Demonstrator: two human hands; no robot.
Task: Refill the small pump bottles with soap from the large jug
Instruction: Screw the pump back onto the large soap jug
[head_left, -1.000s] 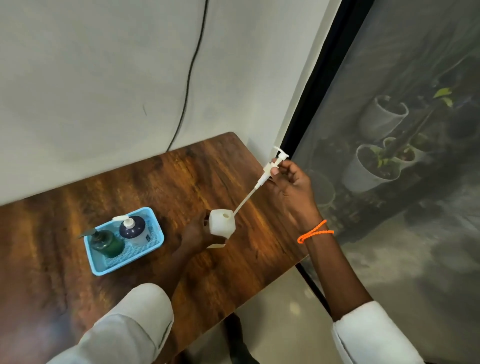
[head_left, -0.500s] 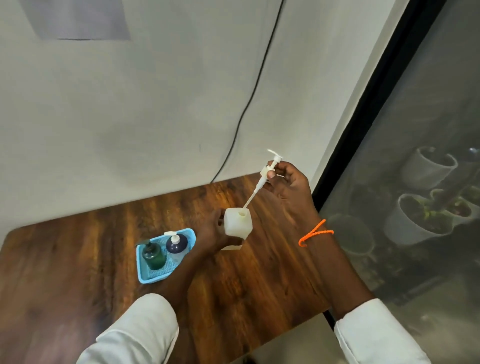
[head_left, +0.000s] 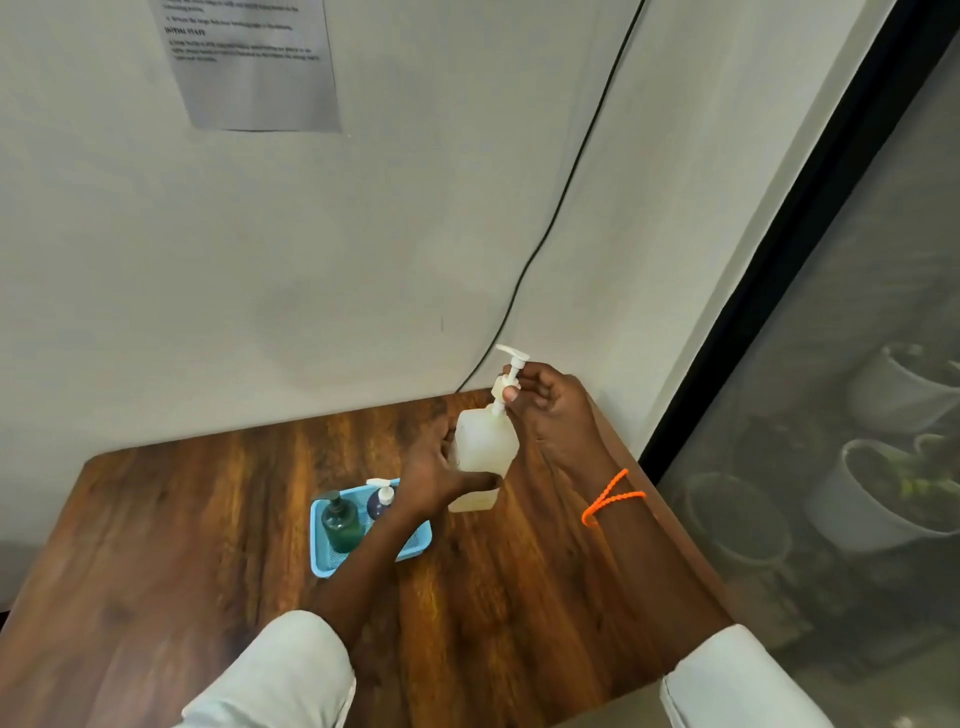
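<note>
A pale translucent square bottle (head_left: 485, 447) stands on the wooden table (head_left: 182, 545), and my left hand (head_left: 434, 480) grips its left side and base. My right hand (head_left: 550, 410) pinches the white pump head (head_left: 506, 376), whose tube runs down into the bottle's neck. Behind my left forearm sits a light blue tray (head_left: 324, 564) holding a dark green pump bottle (head_left: 340, 522) and a dark blue pump bottle (head_left: 382, 501) with a white pump. No large jug shows in this view.
A white wall with a taped paper sheet (head_left: 254, 62) and a black cable (head_left: 561, 202) backs the table. A dark-framed glass door (head_left: 831, 364) runs along the right, with white plant pots (head_left: 878, 499) behind it. The table's right edge lies close to my right wrist.
The pump's long tube, drawn out and slanted a second ago, has gone down into the bottle. My right hand has come down close to the neck. The view has tilted upward.
</note>
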